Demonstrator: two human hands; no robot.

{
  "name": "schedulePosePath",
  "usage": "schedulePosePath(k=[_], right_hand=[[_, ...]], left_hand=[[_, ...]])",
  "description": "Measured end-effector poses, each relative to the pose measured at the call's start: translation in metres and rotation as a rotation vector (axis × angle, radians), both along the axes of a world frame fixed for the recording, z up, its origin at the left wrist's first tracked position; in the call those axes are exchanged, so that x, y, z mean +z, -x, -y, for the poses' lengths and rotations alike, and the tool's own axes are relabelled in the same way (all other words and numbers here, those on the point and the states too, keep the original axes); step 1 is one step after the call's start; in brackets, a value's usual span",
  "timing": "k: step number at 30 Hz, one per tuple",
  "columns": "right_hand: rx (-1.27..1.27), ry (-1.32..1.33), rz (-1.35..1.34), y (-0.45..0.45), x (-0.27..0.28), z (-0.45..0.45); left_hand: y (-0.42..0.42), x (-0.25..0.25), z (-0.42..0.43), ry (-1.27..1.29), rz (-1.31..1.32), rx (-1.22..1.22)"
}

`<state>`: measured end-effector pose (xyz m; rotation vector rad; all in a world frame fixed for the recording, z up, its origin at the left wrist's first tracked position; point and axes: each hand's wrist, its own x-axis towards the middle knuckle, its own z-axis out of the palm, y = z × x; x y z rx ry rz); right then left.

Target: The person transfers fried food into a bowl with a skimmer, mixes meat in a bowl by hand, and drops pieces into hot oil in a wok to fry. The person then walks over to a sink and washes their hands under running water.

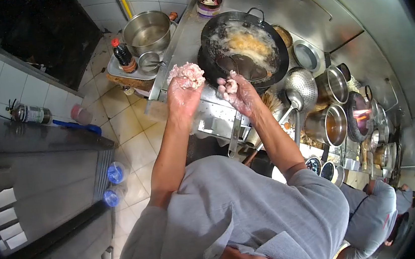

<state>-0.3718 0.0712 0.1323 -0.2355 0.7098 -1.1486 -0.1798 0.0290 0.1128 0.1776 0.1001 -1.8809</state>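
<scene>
A pale pink lump of raw minced meat (187, 75) rests in my left hand (182, 100), whose fingers are curled up around it. My right hand (242, 97) is closed loosely on a small piece of the same mince, held at the fingertips and thumb. Both hands are wet and smeared. Just beyond the right hand stands a large black wok (283, 60) with bubbling oil and golden food in it. A dark strainer-like tool (233, 65) lies in the near part of the wok, partly hidden.
A big steel pot (146, 20) stands at the back left, near a tray (114, 67) with a red-capped bottle (121, 51) and small pan. To the right are a perforated skimmer (302, 85), a ladle (295, 98) and several pots. Another person (373, 213) is at the lower right.
</scene>
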Motion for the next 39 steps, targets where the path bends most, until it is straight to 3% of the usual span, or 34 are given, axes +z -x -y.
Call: schedulePosePath(k=[5, 8, 12, 14, 16, 18, 22, 27, 30, 32, 33, 34, 37, 39], right_hand=[[-0.013, 0.144, -0.169, 0.003, -0.005, 0.007], [-0.067, 0.025, 0.058, -0.003, 0.0, 0.012], [-0.131, 0.141, 0.197, -0.01, -0.01, 0.018], [-0.202, 0.173, 0.082, -0.02, -0.004, 0.017], [-0.214, 0.194, 0.053, -0.029, 0.003, 0.016], [-0.172, 0.208, 0.022, -0.031, 0.007, 0.014], [-0.23, 0.136, 0.13, -0.025, 0.016, 0.015], [-0.245, 0.078, 0.211, -0.027, 0.011, 0.017], [-0.383, -0.106, 0.195, -0.02, 0.0, 0.024], [-0.133, 0.109, 0.224, -0.003, -0.011, 0.023], [-0.186, 0.036, -0.136, -0.01, 0.018, 0.017], [-0.179, 0.038, -0.135, -0.012, 0.026, 0.017], [0.153, 0.273, -0.644, -0.001, 0.025, 0.016], [0.168, 0.309, -0.789, -0.005, 0.023, 0.016]], left_hand=[[0.004, -0.006, -0.003, -0.031, 0.067, -0.012], [0.003, 0.002, -0.009, 0.048, 0.004, -0.114], [0.024, -0.011, -0.016, 0.094, 0.239, -0.208], [0.037, 0.003, -0.028, 0.192, 0.632, -0.144], [0.042, 0.014, -0.03, 0.244, 0.676, -0.107], [0.042, 0.014, -0.029, 0.328, 0.922, -0.073], [0.033, 0.017, -0.023, 0.202, 0.754, -0.014], [0.035, 0.012, -0.022, 0.194, 0.745, -0.012], [0.034, 0.011, -0.021, 0.1, 0.741, 0.037], [0.027, 0.002, -0.015, 0.036, 0.62, -0.056], [0.027, 0.001, -0.014, 0.046, 0.636, -0.054], [0.025, 0.005, -0.015, 0.045, 0.636, -0.047], [0.027, 0.016, -0.022, 0.207, 0.717, -0.171], [0.03, 0.016, -0.025, 0.301, 0.761, -0.23]])
